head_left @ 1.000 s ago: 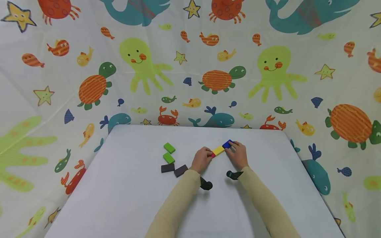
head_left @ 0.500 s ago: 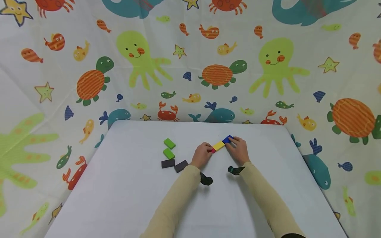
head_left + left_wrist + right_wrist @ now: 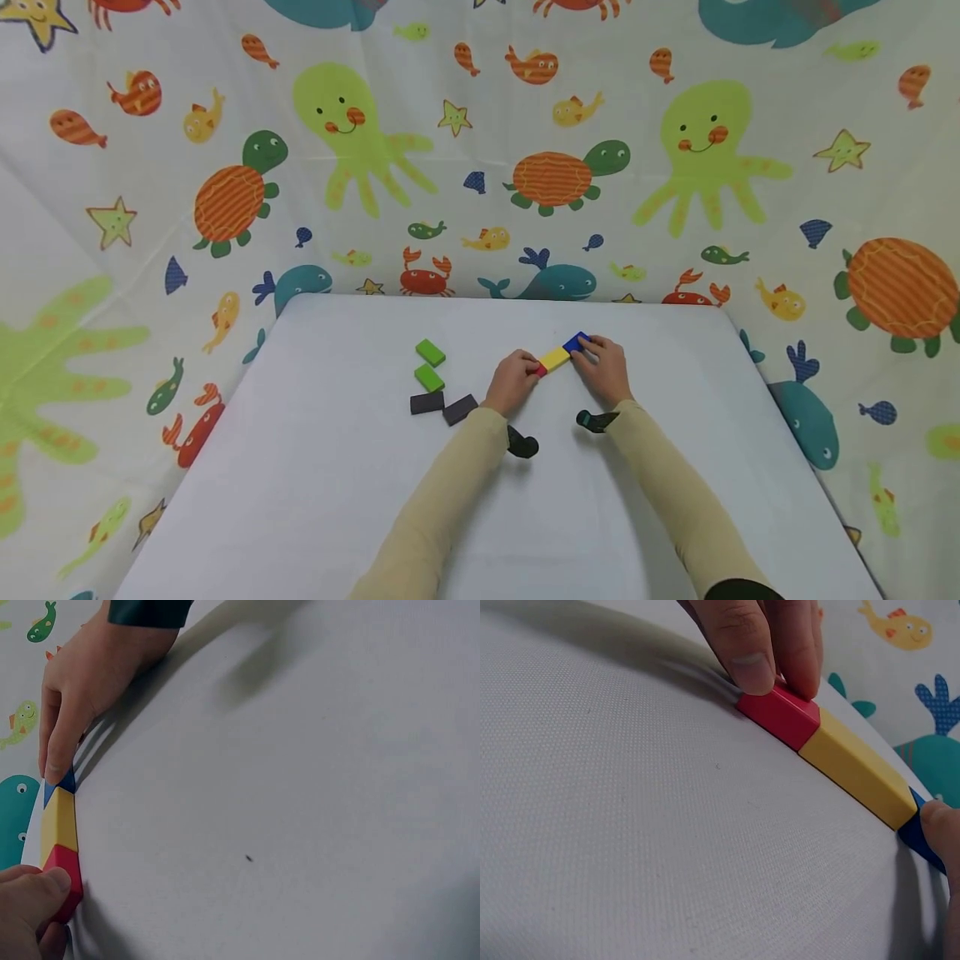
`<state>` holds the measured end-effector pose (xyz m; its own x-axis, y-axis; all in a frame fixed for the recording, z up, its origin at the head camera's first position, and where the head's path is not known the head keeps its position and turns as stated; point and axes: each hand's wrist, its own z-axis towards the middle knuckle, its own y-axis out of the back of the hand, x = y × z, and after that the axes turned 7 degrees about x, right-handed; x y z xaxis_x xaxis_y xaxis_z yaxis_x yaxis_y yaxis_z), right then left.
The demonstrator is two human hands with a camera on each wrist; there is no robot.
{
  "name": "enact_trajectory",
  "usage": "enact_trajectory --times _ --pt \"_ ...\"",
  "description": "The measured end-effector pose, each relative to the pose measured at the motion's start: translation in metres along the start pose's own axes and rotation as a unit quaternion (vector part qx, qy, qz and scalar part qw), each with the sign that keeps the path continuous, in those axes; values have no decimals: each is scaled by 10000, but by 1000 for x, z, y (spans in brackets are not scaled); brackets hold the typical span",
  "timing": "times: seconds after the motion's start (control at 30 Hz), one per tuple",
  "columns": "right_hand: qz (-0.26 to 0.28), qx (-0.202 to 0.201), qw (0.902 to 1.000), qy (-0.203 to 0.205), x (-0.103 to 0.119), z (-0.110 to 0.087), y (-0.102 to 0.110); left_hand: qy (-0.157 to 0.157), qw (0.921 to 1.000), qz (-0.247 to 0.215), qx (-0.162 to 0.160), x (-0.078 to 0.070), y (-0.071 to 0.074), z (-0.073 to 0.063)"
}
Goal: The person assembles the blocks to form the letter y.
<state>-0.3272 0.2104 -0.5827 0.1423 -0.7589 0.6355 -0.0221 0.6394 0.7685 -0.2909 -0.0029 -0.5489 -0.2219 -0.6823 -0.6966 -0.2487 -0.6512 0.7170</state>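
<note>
Three flat blocks lie end to end in a slanting row on the white table. The red block is at the near left end, the yellow block in the middle, and the blue block at the far right end. My left hand pinches the red block, thumb on its near side and fingers over the far side. At the other end, my right hand grips the blue block between thumb and fingers, partly covering it. Nothing touches the yellow block except its two neighbours, which meet it closely.
Left of my hands lie two green blocks and two dark grey blocks, loosely grouped. The white table ends at the back against a sea-animal curtain. A dark camera mount sticks out from each wrist.
The head view has tilted, so the table sits higher in the picture. Both hands keep hold of the same blocks, and the row stays nearly where it was.
</note>
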Motion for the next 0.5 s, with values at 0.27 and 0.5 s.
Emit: enact_trajectory --times 0.27,0.5 --pt "-33 24 10000 -26 3 1 0 108 9999 -62 44 0 2 0" --pt "-96 14 10000 21 4 0 0 52 10000 13 79 1 2 0"
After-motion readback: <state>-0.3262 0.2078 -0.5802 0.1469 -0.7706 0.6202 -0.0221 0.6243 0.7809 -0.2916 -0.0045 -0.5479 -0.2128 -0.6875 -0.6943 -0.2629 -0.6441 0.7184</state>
